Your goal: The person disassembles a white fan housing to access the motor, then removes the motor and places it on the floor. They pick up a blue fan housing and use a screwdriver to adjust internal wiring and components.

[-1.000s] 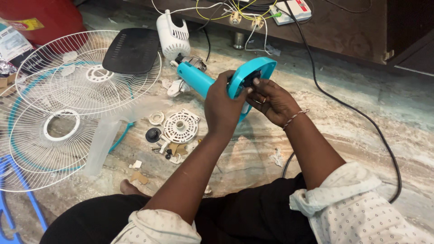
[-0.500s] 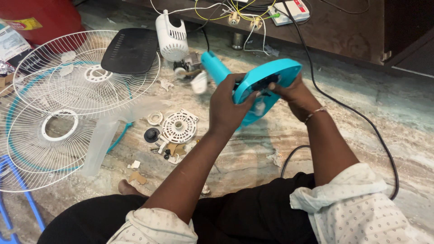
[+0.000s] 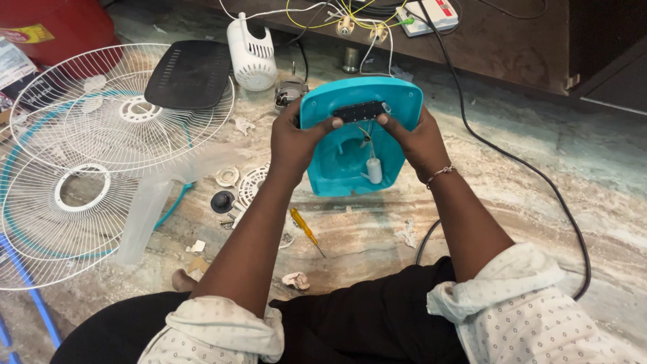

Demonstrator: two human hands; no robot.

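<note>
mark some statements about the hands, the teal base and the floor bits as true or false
1. Both hands, left hand and right hand, grip the teal plastic fan base. True.
2. The yellow-handled screwdriver is in the right hand. False: it lies on the floor.
3. A small white cylinder sits inside the base. True.
4. The white wire fan guards lie to the person's right. False: they lie to the left.

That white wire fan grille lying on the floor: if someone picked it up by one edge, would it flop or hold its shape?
The white wire grille would probably hold its round shape, since thin spokes join a central ring to an outer rim. It likely flexes and wobbles a little, being mostly open wire. It looks light for its width, and lying flat it seems unlikely to roll.
</note>
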